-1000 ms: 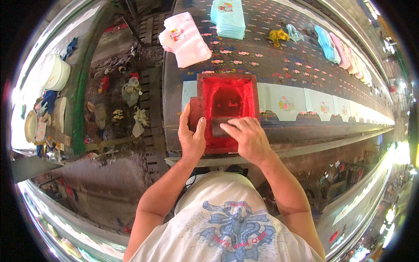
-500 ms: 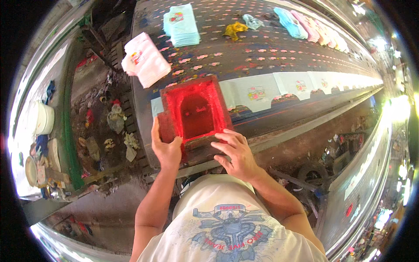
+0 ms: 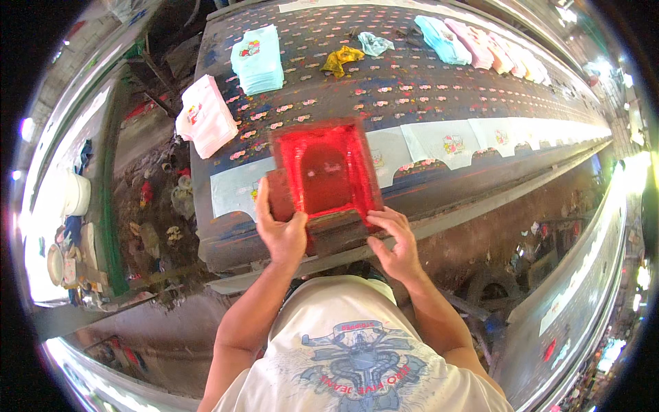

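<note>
A screen-printing frame (image 3: 331,172), its inside smeared with bright red ink, is in front of me over the near edge of a long table. My left hand (image 3: 280,237) grips its left side, with the thumb near the lower left corner. At the near right corner my right hand (image 3: 398,250) has bent fingers on the rim and the thumb lower down. Pale cut fabric pieces (image 3: 446,145) with small coloured prints lie in a row along the table edge. One piece (image 3: 230,189) shows to the left of the frame, which hides part of the row.
A pink fabric stack (image 3: 209,127) and an aqua stack (image 3: 261,69) stand at the table's left end. Beyond the frame are a yellow rag (image 3: 341,60) and a pale blue rag (image 3: 375,44). Farther right lie folded coloured fabrics (image 3: 443,40). White buckets (image 3: 74,192) stand at left.
Both hands have shifted the printing frame right along the fabric row. More of the pale piece on its left now shows. My right hand's fingers are closer around the near right corner.
</note>
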Available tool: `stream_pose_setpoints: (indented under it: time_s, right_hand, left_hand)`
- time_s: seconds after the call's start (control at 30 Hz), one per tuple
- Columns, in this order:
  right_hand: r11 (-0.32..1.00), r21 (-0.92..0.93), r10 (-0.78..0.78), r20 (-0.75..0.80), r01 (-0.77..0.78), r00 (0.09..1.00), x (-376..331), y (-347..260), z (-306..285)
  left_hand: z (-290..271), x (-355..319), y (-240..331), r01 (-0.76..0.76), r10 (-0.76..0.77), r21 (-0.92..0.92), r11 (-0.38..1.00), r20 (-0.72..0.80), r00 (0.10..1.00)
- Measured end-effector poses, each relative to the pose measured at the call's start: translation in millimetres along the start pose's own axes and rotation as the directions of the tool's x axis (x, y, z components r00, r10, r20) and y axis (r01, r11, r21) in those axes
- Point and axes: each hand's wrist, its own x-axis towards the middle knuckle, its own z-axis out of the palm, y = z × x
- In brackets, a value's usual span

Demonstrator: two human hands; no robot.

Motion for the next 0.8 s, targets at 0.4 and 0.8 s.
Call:
stream_pose_setpoints:
  time_s: [0.4,0.8]
  right_hand:
    - [0.987,0.160,-0.031,0.077,0.018,0.997,-3.2,72.7,-111.6]
    - [0.986,0.096,-0.137,-0.015,0.138,0.990,12.9,73.4,-120.6]
  left_hand:
    - [99.0,-33.4,12.6,0.248,-0.248,-0.217,0.944,0.028,0.968]
    - [106.7,-34.8,10.8,0.281,-0.287,-0.311,0.908,0.028,0.957]
